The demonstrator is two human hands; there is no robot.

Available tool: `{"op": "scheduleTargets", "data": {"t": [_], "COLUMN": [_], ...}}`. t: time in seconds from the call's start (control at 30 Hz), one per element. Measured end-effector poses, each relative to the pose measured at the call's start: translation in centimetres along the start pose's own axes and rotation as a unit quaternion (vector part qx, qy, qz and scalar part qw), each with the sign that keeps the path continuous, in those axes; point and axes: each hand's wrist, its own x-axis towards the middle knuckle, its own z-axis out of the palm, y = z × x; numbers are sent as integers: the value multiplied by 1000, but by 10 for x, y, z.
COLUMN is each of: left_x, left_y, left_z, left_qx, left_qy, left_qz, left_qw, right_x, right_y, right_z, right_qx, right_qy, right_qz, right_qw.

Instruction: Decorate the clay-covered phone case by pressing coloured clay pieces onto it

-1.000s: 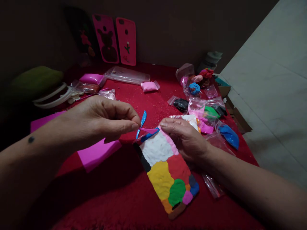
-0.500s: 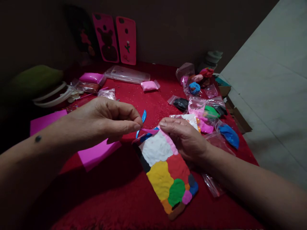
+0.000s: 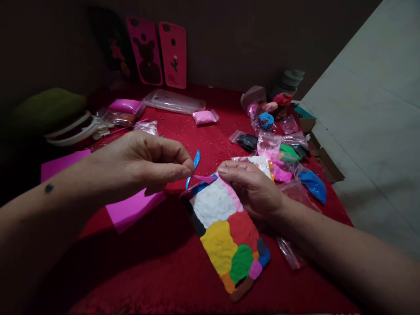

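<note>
My left hand (image 3: 160,164) pinches a small pink plastic clay tool (image 3: 204,178) between thumb and fingers. The tool's flat tip lies at the blue patch along the upper edge of a phone case (image 3: 218,247). Patches of white, yellow, red, green, pink, blue, black, orange and brown clay cover that case. My right hand (image 3: 249,186) grips the case by its upper right corner, thumb on top, and holds it tilted above the red cloth. Just beyond my left fingertips lies a blue plastic tool (image 3: 197,159), partly hidden.
Bagged clay, including a blue lump (image 3: 313,186) and a black one (image 3: 246,142), crowds the right side. Pink sheets (image 3: 134,212) lie under my left arm. Behind are a clear phone case (image 3: 175,102), a pink clay packet (image 3: 205,117) and decorated cases (image 3: 173,57) against the wall.
The pink tool's tip has shifted slightly left, away from my right thumb, and its flat side shows more. My right hand and the case have hardly moved.
</note>
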Motion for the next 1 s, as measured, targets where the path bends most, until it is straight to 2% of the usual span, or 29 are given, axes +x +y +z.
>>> {"op": "scheduleTargets", "data": {"t": [0.2, 0.47, 0.73, 1.0], "left_x": [0, -1, 0, -1], "left_y": [-2, -2, -1, -1], "left_z": [0, -1, 0, 0], "left_qx": [5, -17, -6, -36], "left_qy": [-13, 8, -8, -9], "left_qz": [-3, 7, -9, 2], "left_qw": [1000, 1000, 1000, 999], "right_x": [1, 0, 0, 0], "right_y": [0, 0, 1, 0], "right_z": [0, 0, -1, 0], "right_qx": [-10, -6, -16, -14], "right_qy": [0, 4, -3, 0], "right_qz": [-2, 1, -5, 1], "right_qw": [1000, 1000, 1000, 1000]}}
